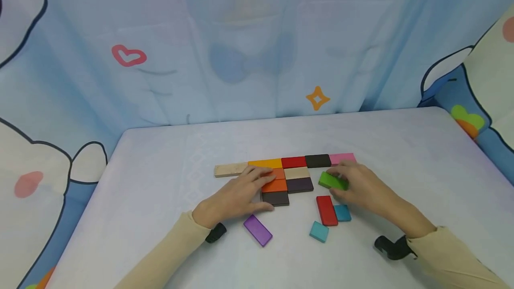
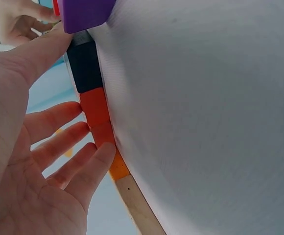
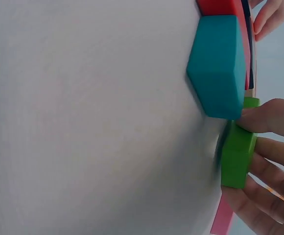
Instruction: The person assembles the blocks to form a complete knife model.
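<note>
My right hand point(image 1: 363, 186) pinches a green block point(image 1: 331, 181) between thumb and fingers, just right of a flat group of joined blocks. In the right wrist view, the thumb lies on one side of the green block and the fingertips on the other. My left hand point(image 1: 237, 195) rests at the group's left side, its fingers loosely extended against the orange blocks point(image 1: 275, 186). Its thumb reaches near the dark block point(image 1: 275, 198) at the front. The back row runs from a plain wood block point(image 1: 230, 170) through yellow, red and black to a pink block point(image 1: 341, 158).
A purple block point(image 1: 258, 230) lies apart in front of the left hand. Towards the right are a loose red block point(image 1: 327, 211), a teal block point(image 1: 342, 213) beside it and another teal block point(image 1: 319, 231). A patterned blue curtain point(image 1: 249, 92) hangs behind the white-covered table point(image 1: 168, 155).
</note>
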Action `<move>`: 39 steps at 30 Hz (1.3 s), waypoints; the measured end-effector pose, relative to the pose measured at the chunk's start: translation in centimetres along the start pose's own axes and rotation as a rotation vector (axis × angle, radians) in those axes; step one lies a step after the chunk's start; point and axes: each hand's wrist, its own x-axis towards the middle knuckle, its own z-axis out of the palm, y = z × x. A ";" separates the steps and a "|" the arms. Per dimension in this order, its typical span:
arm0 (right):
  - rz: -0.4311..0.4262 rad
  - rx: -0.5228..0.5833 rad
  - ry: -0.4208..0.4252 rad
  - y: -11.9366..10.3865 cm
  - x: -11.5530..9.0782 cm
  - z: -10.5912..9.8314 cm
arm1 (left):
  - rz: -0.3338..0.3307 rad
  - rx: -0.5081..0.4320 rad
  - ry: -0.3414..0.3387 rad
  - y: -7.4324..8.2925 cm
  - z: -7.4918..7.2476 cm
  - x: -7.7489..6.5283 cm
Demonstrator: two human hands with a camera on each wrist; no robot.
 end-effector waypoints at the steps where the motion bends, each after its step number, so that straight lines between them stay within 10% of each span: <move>1: -0.004 -0.001 0.003 -0.2 0.0 -0.1 | -0.001 0.001 0.000 0.0 0.0 0.0; 16: -0.321 -0.042 0.013 -5.0 -0.2 1.5 | 0.035 0.009 0.000 0.0 0.2 0.5; 28: -0.270 -0.123 -0.130 -5.3 -1.1 2.2 | 0.017 0.023 -0.003 -0.1 0.1 0.3; 39: -0.306 -0.188 -0.062 -5.4 -0.5 2.5 | 0.029 0.007 0.014 -0.5 0.0 0.2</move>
